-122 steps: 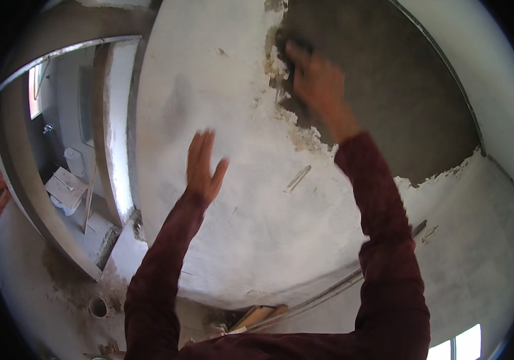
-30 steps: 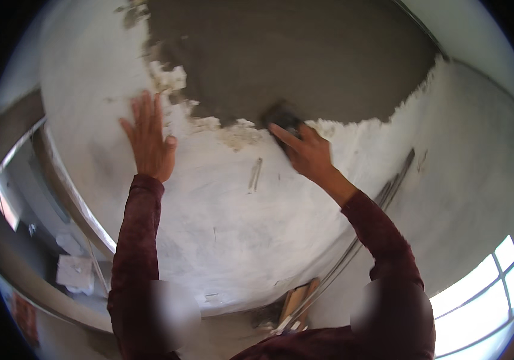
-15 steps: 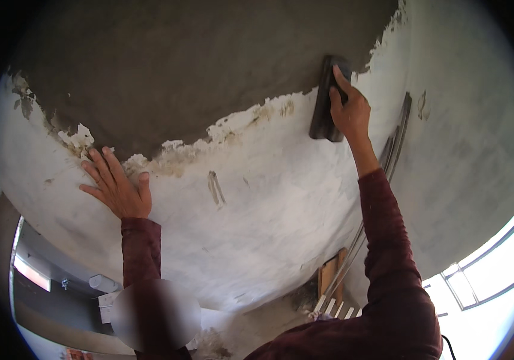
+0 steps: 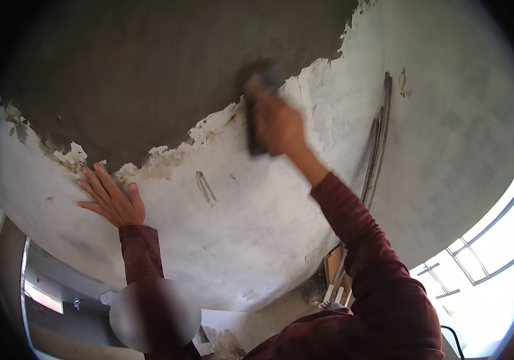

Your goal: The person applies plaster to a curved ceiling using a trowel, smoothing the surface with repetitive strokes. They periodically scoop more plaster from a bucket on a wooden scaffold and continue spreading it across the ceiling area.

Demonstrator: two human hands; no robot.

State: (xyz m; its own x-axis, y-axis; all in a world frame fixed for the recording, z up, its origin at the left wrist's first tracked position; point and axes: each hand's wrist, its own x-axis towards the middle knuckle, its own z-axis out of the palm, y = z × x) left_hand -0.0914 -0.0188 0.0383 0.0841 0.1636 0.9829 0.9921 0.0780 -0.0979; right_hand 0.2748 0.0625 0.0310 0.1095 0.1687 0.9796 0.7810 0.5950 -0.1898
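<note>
A broad patch of dark grey, damp-looking plaster (image 4: 155, 66) covers the upper wall and ends in a ragged lower edge. Below it the wall (image 4: 251, 222) is whitish, with flaking bits along the border. My right hand (image 4: 278, 123) is closed round a dark rectangular plastering float (image 4: 258, 129), blurred by motion, which lies across the border of dark plaster and white wall. Flat against the white wall, just under the ragged edge at the left, rests my left hand (image 4: 113, 198), fingers spread and holding nothing.
Thin pipes or conduits (image 4: 377, 144) run up the wall near the right corner. At the lower right is a bright barred window (image 4: 485, 246). A brown board (image 4: 333, 264) stands low near the corner. At the lower left, a doorway shows a tap (image 4: 77, 304).
My right hand has swept the float leftward along the plaster's edge. My left hand stays in the same place on the wall. The view has shifted slightly.
</note>
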